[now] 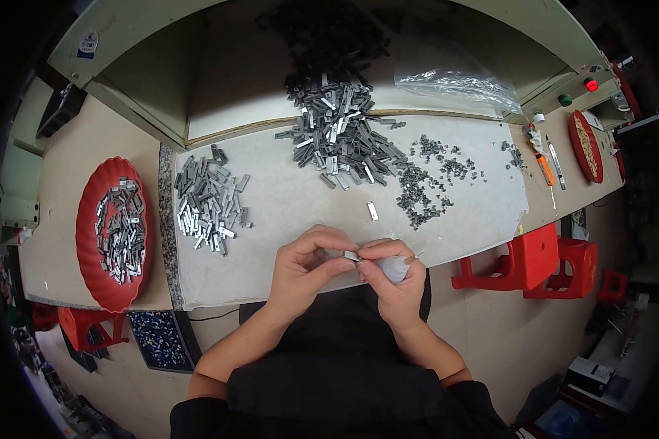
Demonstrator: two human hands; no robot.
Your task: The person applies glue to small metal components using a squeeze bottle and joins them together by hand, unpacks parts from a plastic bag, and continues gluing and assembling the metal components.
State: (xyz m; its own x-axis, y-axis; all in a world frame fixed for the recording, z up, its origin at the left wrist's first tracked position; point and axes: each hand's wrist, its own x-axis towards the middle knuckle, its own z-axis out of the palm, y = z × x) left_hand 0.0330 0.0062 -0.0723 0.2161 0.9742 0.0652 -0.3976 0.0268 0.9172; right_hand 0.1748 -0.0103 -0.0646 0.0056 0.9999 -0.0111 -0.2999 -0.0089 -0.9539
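Near the front edge of the white-covered work surface, my left hand [304, 265] pinches a small grey metal block [351, 255] between thumb and fingers. My right hand [397, 293] is closed around a small translucent white bottle [396, 269] with a thin needle-like tip. Its thumb and forefinger meet the block's right end; whether they hold a tiny part there is too small to tell. Just beyond my hands lies a single metal block [373, 211]. A large heap of similar blocks [337, 124] spreads from the shelf, and small dark metal pieces [421, 192] lie scattered to its right.
At left, more blocks [209, 197] lie piled beside a red scalloped tray [86, 212] of metal pieces. A clear plastic bag [454, 82] rests under the shelf. An orange-handled tool [544, 168] and a red dish [597, 164] lie at right, above red stools [527, 260].
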